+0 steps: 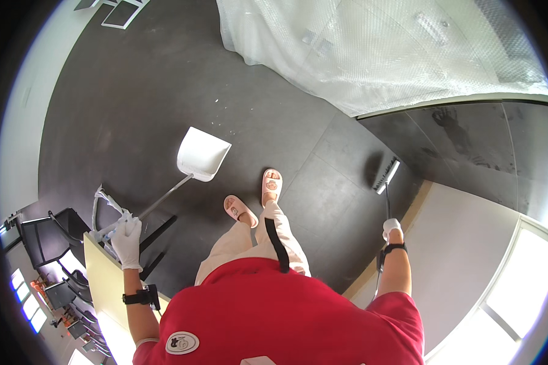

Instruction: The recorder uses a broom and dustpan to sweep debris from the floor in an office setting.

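White-gloved, my left hand [127,239] grips the upper handle of a long-handled dustpan, along with crumpled whitish plastic or cloth [104,200]. The white dustpan [203,153] is down by the dark floor, left of my feet, its wide edge facing away to the right. On the other side, my right hand [392,229], also gloved, is closed around the metal handle of a broom. The broom's white head [387,177] with dark bristles is near the wall; whether it touches the floor cannot be told. Small white scraps [217,101] lie on the floor beyond the dustpan.
Bubble wrap [329,54] covers a large surface at the upper right, above a dark smudged panel [461,137]. A pale tabletop [101,278] and black chairs [50,239] are at the lower left. White frames [124,14] lie at the top left. A window is at the lower right.
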A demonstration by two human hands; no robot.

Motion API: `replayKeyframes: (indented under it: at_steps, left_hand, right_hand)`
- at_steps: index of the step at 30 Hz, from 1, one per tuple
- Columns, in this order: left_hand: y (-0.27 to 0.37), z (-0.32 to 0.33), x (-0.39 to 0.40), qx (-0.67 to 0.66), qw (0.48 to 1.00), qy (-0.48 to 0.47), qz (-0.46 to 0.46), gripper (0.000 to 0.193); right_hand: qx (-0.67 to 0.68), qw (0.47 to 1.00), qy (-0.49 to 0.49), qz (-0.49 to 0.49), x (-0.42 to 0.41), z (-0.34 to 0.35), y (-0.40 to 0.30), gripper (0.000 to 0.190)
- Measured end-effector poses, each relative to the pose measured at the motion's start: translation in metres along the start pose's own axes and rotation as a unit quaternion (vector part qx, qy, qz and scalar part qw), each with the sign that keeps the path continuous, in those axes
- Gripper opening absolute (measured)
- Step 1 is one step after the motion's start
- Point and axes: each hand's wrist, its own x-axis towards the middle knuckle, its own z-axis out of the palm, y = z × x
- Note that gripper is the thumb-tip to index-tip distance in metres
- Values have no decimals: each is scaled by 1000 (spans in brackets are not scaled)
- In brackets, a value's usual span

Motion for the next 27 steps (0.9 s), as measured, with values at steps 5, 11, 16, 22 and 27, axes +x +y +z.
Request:
replayKeyframes:
  at_steps: [5,11,16,22,27]
  left_hand:
    - [47,-5,6,90,993,-64,-53,24]
    - [31,-9,11,50,997,-30,-59,25]
    - [48,5,26,34,997,-32,-69,24]
    - [34,6,35,-51,993,-1,-102,23]
    - [48,10,71,-66,994,17,-84,24]
  right_hand:
    - [228,966,88,89,-10,-120,5,17]
    - [405,888,203,74,-123,-221,-105,32]
    - [444,865,233,29,-150,-173,-71,25]
    - [462,852,162,187,-129,-109,-19,22]
    - [288,940,164,78,-41,-121,-33,21]
